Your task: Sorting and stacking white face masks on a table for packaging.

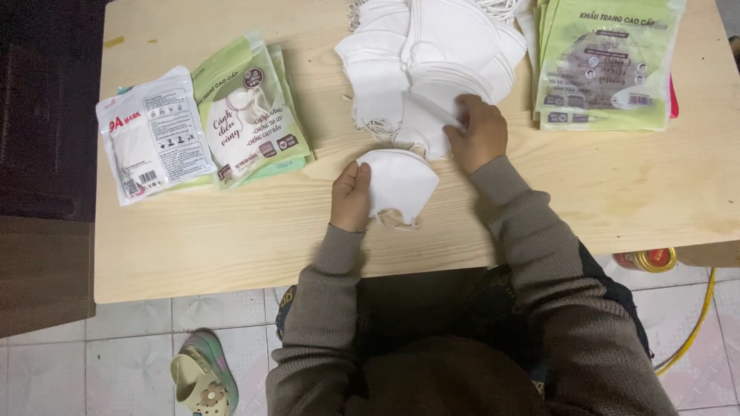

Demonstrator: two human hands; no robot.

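Note:
My left hand point(351, 196) grips the left edge of a folded white face mask point(401, 183) lying on the wooden table point(231, 231) near its front edge. My right hand point(478, 132) rests just beyond it, fingers pinching the lowest mask of a fanned pile of white masks point(432, 62) spread across the table's far middle. Both sleeves are brown-grey knit.
Filled green-and-clear mask packets point(250, 112) and a white one point(154, 135) lie at the left. A stack of flat green packets point(605, 65) sits at the far right. Below the table are a tiled floor, a sandal point(202, 377), a tin point(647, 260) and a yellow hose point(694, 327).

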